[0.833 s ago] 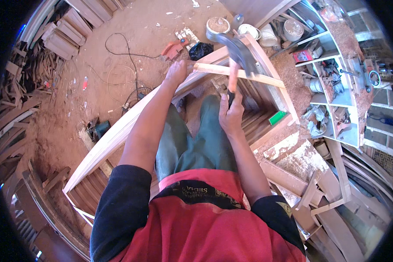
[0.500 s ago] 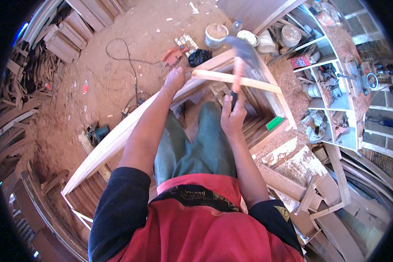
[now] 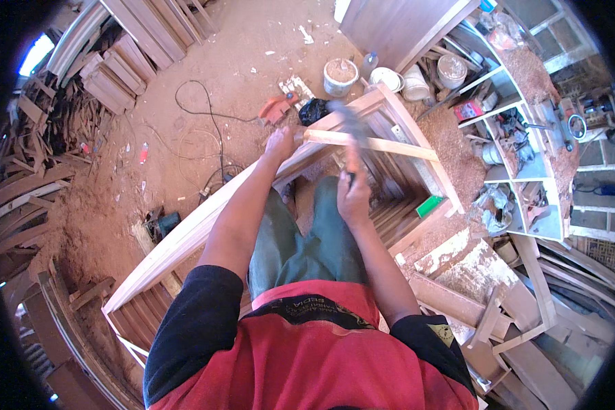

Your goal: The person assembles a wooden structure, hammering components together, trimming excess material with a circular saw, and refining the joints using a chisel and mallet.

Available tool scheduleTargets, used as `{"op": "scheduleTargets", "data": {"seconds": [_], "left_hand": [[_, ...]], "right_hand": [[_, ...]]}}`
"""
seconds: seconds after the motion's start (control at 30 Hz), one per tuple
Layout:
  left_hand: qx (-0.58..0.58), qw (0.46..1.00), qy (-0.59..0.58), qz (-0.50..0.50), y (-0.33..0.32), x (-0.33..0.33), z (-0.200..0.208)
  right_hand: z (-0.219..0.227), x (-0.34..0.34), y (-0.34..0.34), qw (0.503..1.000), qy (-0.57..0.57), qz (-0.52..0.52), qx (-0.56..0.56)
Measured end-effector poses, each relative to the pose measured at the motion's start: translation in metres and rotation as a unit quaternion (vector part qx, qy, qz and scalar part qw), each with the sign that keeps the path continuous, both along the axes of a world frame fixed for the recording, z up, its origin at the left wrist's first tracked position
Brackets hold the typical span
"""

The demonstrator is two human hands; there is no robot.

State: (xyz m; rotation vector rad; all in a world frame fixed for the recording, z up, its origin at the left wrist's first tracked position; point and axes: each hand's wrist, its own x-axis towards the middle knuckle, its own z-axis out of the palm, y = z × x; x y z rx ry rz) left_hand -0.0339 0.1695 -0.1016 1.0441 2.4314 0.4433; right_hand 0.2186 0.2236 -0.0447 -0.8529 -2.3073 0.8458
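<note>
The right hand (image 3: pixel 353 199), on the body side of the pale wooden batten (image 3: pixel 396 147), clasps a hammer (image 3: pixel 352 161), while the batten's long axis runs rightward across the frame (image 3: pixel 191 229) from beside the nearer left hand (image 3: pixel 280 145), whose grip I cannot tell

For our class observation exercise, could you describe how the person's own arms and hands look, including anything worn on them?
The right sleeve of the red shirt is short and black, with a pale yellowish emblem near its cuff. The left sleeve, also short and black, looks plain. Below, the forearms are bare. The left hand and right hand are ungloved, with no watch visible.
</note>
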Motion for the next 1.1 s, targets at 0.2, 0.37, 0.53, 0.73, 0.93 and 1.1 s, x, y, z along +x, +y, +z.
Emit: {"op": "scheduleTargets", "data": {"seconds": [0.2,0.37,0.53,0.73,0.93,1.1], "left_hand": [[0.078,0.997,0.001,0.027,-0.079,-0.025,-0.036],[0.005,0.999,-0.013,0.03,-0.058,0.0,-0.033],[-0.044,0.998,0.022,0.043,-0.091,-0.024,-0.054],[-0.03,0.999,-0.009,0.035,-0.058,-0.003,-0.039],[-0.023,0.999,-0.009,0.037,-0.058,0.012,-0.03],[0.002,1.0,-0.004,0.018,-0.068,-0.003,-0.036]], "right_hand": [[0.003,-0.019,-0.005,0.997,0.01,0.015,-0.072],[0.001,-0.002,0.001,1.0,-0.008,0.005,-0.016],[0.014,-0.027,-0.005,0.984,-0.149,0.057,-0.084],[0.0,-0.007,0.011,0.989,-0.142,0.027,-0.039],[0.012,-0.007,0.012,0.994,-0.108,0.013,-0.021],[-0.011,-0.004,0.003,0.971,-0.233,0.031,-0.045]]}}
